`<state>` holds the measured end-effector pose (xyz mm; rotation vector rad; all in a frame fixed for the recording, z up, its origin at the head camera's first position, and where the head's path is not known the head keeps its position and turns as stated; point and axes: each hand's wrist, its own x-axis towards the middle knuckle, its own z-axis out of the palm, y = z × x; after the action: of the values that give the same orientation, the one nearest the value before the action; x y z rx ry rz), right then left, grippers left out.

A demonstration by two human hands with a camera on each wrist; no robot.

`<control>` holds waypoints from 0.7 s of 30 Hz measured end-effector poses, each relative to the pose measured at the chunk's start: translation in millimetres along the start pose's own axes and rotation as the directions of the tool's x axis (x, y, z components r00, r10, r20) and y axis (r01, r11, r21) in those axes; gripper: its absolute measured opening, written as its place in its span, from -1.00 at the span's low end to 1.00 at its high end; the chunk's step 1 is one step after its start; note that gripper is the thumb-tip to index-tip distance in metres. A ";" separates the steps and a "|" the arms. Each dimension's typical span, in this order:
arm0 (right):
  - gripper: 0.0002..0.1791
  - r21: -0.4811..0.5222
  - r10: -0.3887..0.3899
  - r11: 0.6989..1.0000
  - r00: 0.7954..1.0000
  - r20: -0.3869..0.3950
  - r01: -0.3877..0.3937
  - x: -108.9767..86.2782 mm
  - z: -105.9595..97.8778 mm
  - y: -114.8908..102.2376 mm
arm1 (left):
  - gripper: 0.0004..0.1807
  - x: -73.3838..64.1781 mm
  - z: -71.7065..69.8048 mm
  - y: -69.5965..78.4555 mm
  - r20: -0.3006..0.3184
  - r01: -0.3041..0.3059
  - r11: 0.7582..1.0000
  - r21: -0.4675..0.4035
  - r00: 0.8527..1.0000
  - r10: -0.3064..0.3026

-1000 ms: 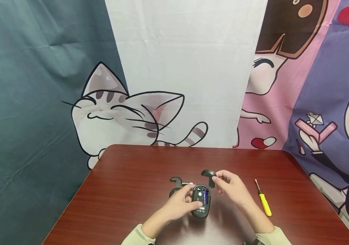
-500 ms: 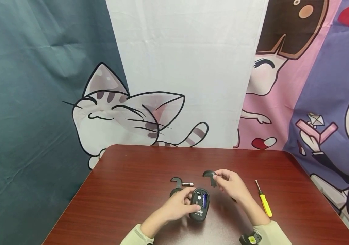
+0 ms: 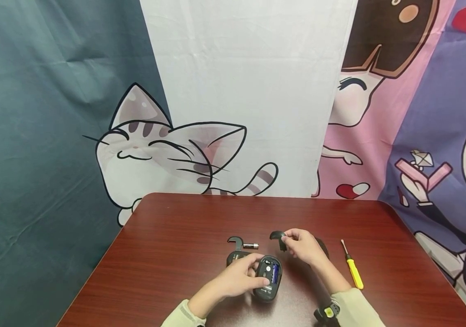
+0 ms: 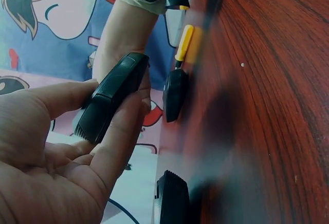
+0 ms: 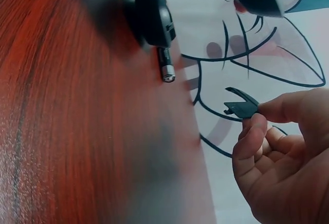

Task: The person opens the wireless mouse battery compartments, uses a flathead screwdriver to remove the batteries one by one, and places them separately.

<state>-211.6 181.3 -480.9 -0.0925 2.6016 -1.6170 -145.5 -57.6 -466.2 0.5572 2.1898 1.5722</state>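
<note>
My left hand (image 3: 239, 277) grips a black computer mouse (image 3: 271, 290) by its sides above the table, underside up. A blue battery (image 3: 275, 274) lies in its uncovered compartment. In the left wrist view the mouse (image 4: 115, 93) is seen edge-on between thumb and fingers. Right of it, my right hand (image 3: 304, 247) pinches a black battery cover (image 3: 277, 235) between thumb and fingertips, apart from the mouse. The right wrist view shows this cover (image 5: 244, 108) from the side.
Behind my left hand lie a second mouse (image 3: 235, 257), another cover (image 3: 237, 242) and a loose battery (image 3: 251, 246). A dark rounded object (image 3: 323, 247) sits partly hidden behind my right hand. A yellow-handled screwdriver (image 3: 353, 272) lies at right on the brown table (image 3: 175, 259).
The left hand has lowered the mouse slightly toward the person. The right hand has shifted a little nearer too, with the cover, uncovering a dark object behind it.
</note>
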 end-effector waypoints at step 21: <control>-0.93 -0.142 0.054 0.988 0.998 -0.024 -0.057 18.8 27.0 20.1 | -0.38 -2.0 0.5 2.7 0.012 0.012 1.000 0.015 1.000 -0.012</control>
<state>-227.9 164.4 -511.5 -0.0122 2.7068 -1.4206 -143.2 -57.5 -463.6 0.5555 2.1933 1.5438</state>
